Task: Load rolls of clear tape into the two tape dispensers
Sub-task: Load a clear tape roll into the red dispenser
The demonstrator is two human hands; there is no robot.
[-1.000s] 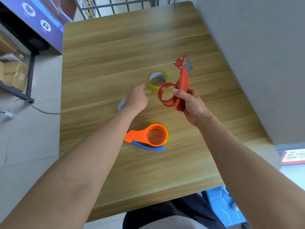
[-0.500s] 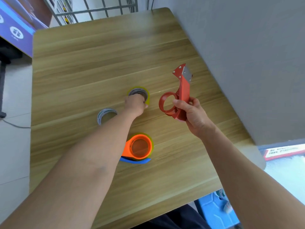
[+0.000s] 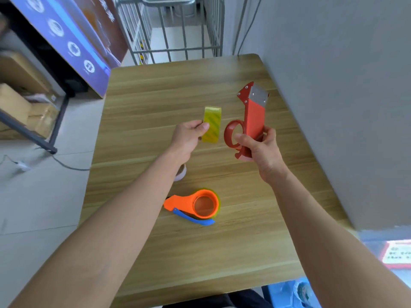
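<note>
left hand (image 3: 189,138) gripping tape roll (image 3: 212,125), right hand (image 3: 260,145) gripping red dispenser (image 3: 253,116)

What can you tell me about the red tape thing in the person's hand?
The red tape dispenser looks like glossy plastic. It has a long flat neck ending in a shiny metal cutter plate at the top, and an open ring on its left side with no tape in it. It is held upright above the wooden table, not touching it. Only the right hand touches it, fingers wrapped around its lower part. The yellowish tape roll in the left hand is close beside it, apart.
</note>
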